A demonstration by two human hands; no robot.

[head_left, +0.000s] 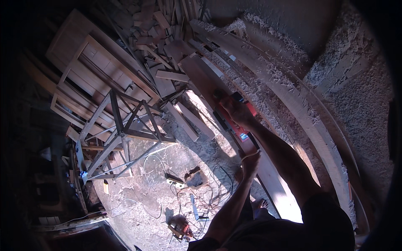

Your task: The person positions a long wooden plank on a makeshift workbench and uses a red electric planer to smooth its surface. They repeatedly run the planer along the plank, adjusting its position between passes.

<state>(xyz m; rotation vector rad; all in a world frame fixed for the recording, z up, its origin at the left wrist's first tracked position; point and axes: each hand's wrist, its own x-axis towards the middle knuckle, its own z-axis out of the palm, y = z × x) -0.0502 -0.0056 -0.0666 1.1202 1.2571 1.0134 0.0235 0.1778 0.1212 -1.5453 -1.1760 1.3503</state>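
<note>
My right hand (235, 109) grips the top of a red and black power planer (249, 108), which rests on a long wooden board (201, 77) running diagonally to the lower right. My left hand (250, 163) is lower down, at the board just behind the planer, with a pale cord (248, 156) across it. Its fingers look curled, but what they hold is unclear. Beside the board on the right lies a long, pale timber (301, 111) strewn with shavings.
Offcuts (150, 33) are heaped at the top. Panelled wooden frames (83, 67) and a trestle-like frame (117, 134) stand left. On the dusty floor are loose planks (182, 121), tangled cords (215, 182), a power strip (175, 183) and a red tool (181, 226). Shavings (356, 92) are piled right.
</note>
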